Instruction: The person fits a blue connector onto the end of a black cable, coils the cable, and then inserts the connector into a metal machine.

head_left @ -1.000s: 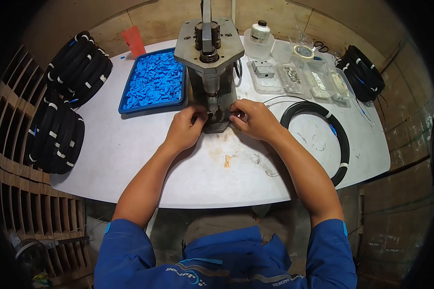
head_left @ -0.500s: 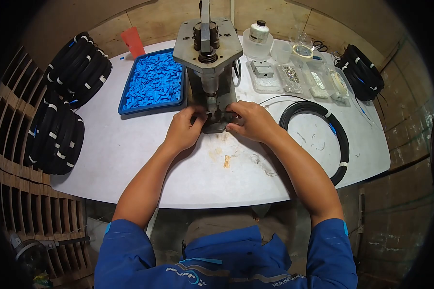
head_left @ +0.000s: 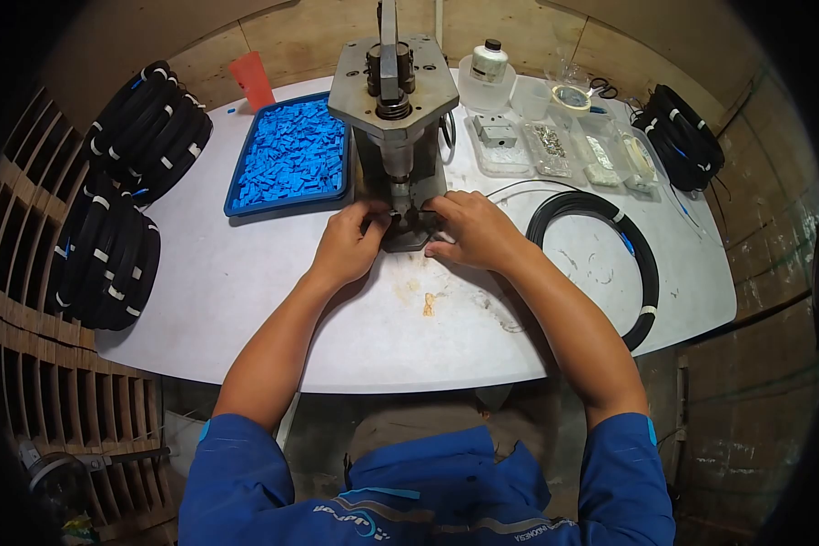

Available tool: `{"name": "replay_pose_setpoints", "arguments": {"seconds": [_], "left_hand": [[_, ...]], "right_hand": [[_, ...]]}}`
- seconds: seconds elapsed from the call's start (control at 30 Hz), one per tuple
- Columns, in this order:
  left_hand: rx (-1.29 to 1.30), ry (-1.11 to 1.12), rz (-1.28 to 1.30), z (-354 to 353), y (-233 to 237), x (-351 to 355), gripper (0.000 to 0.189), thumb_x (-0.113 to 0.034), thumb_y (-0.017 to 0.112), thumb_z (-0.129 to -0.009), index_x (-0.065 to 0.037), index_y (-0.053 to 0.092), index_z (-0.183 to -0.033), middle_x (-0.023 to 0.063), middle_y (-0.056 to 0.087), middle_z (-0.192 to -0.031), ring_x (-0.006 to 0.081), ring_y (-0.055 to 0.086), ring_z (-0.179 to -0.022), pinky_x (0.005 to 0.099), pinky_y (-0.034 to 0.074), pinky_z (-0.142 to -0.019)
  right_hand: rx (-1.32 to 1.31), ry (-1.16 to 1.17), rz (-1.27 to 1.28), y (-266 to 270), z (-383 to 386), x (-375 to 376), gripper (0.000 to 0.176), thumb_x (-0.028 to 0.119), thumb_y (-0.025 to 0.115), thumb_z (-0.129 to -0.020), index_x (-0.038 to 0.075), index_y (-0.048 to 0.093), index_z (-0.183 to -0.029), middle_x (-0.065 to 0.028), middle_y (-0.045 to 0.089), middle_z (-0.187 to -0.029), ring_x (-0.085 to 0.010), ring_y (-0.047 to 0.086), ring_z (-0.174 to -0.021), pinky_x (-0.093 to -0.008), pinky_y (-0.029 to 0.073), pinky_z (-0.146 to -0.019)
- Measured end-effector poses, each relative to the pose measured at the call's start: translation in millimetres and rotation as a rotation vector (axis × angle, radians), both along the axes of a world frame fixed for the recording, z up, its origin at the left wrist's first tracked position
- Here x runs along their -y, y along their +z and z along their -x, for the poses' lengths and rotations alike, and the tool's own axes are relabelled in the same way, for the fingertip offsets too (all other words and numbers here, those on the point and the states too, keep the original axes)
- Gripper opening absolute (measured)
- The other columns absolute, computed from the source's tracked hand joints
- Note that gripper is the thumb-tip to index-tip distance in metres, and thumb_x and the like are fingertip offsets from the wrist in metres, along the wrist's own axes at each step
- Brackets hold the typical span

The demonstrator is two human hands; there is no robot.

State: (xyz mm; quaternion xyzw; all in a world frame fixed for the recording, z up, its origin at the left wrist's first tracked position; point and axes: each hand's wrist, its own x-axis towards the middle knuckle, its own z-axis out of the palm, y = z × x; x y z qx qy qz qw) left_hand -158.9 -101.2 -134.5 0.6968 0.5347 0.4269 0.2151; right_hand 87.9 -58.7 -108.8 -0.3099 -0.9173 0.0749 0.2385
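Note:
At the base of a metal hand press (head_left: 393, 109), both of my hands meet the tooling from opposite sides. My left hand (head_left: 348, 238) is closed at the left of the base, its fingertips against something small and dark that I cannot make out. On the right, my right hand (head_left: 469, 229) pinches near the end of a thin black cable, with the thumb low beside the base. That cable runs right to a black cable coil (head_left: 648, 264) with white ties and a blue connector. The spot between the fingertips is partly hidden by the press.
A blue tray (head_left: 287, 208) of small blue parts stands left of the press, near a red cup (head_left: 252, 80). Black coils (head_left: 109, 259) stand at the left edge. Behind right are a white bottle (head_left: 490, 62), clear boxes (head_left: 505, 164), tape (head_left: 571, 97) and scissors (head_left: 602, 88).
My right hand's fingers have shifted slightly left, toward the press tooling. My left hand has barely moved.

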Motion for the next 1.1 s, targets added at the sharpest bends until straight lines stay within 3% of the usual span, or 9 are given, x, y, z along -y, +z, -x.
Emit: {"name": "replay_pose_setpoints", "arguments": {"seconds": [0.23,0.47,0.57,0.63,0.67,0.73,0.93,1.1], "left_hand": [[-0.004,0.024,0.012,-3,3,1,0.027,-0.018,0.061,-0.097,0.002,0.071,-0.111,0.0245,0.073,-0.103,0.0376,0.071,-0.095,0.0411,0.055,-0.084],[0.004,0.026,-0.013,-4,4,2,0.026,-0.017,0.061,-0.097,0.002,0.071,-0.111,0.0238,0.073,-0.102,0.0359,0.072,-0.092,0.0399,0.056,-0.081],[0.028,0.020,0.004,-4,4,1,0.026,-0.017,0.062,-0.097,0.002,0.071,-0.111,0.0233,0.073,-0.101,0.0346,0.072,-0.091,0.0393,0.056,-0.079],[0.015,0.018,0.014,-4,4,2,0.026,-0.018,0.062,-0.097,0.002,0.071,-0.112,0.0231,0.073,-0.101,0.0341,0.072,-0.091,0.0391,0.057,-0.079],[0.015,0.018,0.014,-4,4,2,0.026,-0.018,0.062,-0.097,0.002,0.071,-0.112,0.0231,0.073,-0.101,0.0341,0.072,-0.091,0.0391,0.057,-0.079],[0.014,0.013,0.028,-3,4,2,0.026,-0.017,0.061,-0.097,0.002,0.071,-0.112,0.0231,0.073,-0.102,0.0341,0.072,-0.092,0.0389,0.057,-0.079],[0.011,0.011,0.010,-4,4,3,0.027,-0.017,0.061,-0.096,0.001,0.071,-0.113,0.0229,0.073,-0.103,0.0344,0.072,-0.093,0.0390,0.056,-0.081],[0.006,0.010,-0.006,-3,1,1,0.027,-0.018,0.061,-0.096,0.002,0.071,-0.113,0.0233,0.073,-0.103,0.0351,0.072,-0.093,0.0391,0.056,-0.081]], "right_hand": [[0.000,0.049,0.208,9,-3,-1,0.070,0.031,0.095,-0.064,0.006,0.062,-0.121,-0.0123,0.067,-0.096,-0.0322,0.068,-0.091,-0.0413,0.055,-0.081],[0.021,0.076,0.218,12,-6,-1,0.076,0.034,0.096,-0.063,0.006,0.062,-0.125,-0.0127,0.067,-0.097,-0.0322,0.068,-0.092,-0.0414,0.055,-0.081],[0.038,0.063,0.239,13,-6,1,0.070,0.032,0.093,-0.069,0.007,0.062,-0.126,-0.0131,0.067,-0.097,-0.0327,0.068,-0.092,-0.0416,0.055,-0.081],[-0.004,0.041,0.174,12,-4,2,0.053,0.026,0.086,-0.080,0.006,0.062,-0.124,-0.0140,0.068,-0.093,-0.0327,0.068,-0.088,-0.0418,0.055,-0.078],[-0.004,0.041,0.174,12,-3,2,0.053,0.026,0.086,-0.080,0.006,0.062,-0.124,-0.0140,0.068,-0.093,-0.0327,0.068,-0.088,-0.0418,0.055,-0.078],[-0.064,-0.018,0.230,13,-1,3,0.033,0.017,0.076,-0.088,0.005,0.062,-0.116,-0.0154,0.069,-0.090,-0.0345,0.069,-0.084,-0.0428,0.055,-0.075],[-0.127,-0.023,0.146,4,-1,-2,0.021,0.011,0.072,-0.089,0.004,0.059,-0.105,-0.0170,0.070,-0.092,-0.0377,0.069,-0.085,-0.0444,0.054,-0.073],[-0.085,-0.059,0.180,8,-1,0,0.019,0.011,0.070,-0.090,0.006,0.060,-0.106,-0.0151,0.073,-0.096,-0.0363,0.071,-0.090,-0.0439,0.056,-0.077]]}}
